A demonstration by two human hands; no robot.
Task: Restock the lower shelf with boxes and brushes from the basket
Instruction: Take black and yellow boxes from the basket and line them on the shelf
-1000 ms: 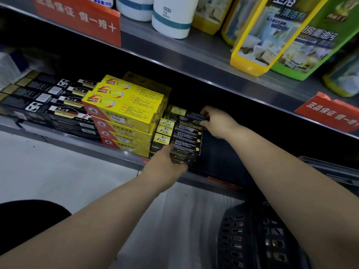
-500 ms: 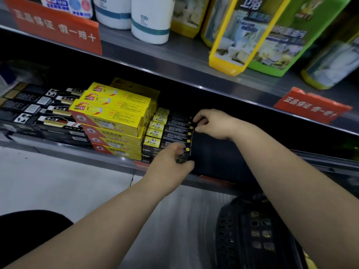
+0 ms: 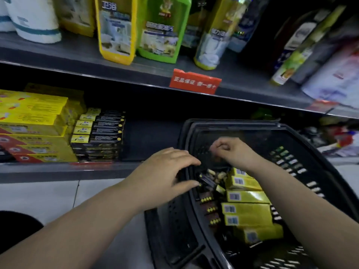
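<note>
Yellow boxes (image 3: pixel 33 121) and black boxes (image 3: pixel 99 133) sit stacked on the lower shelf (image 3: pixel 58 169) at left. The left hand (image 3: pixel 167 171) spreads empty-fingered over the basket (image 3: pixel 174 220) rim; the right hand (image 3: pixel 231 150) curls loosely above boxes inside, gripping nothing visible.

**Dim, soft, smeared at the edges**

Low, flat light from above; lower shelf (image 3: pixel 136 136) recess sunk in deep shadow. Pale floor (image 3: pixel 38 197) brightest, without glare. Motion blur across bottles (image 3: pixel 116 30) and red tag (image 3: pixel 194 81), heaviest at right edge. Wide-angle bending of shelf lines toward corners. Both hands (image 3: pixel 167 169) soft-edged; basket (image 3: pixel 174 220) interior murky, labels unreadable
</note>
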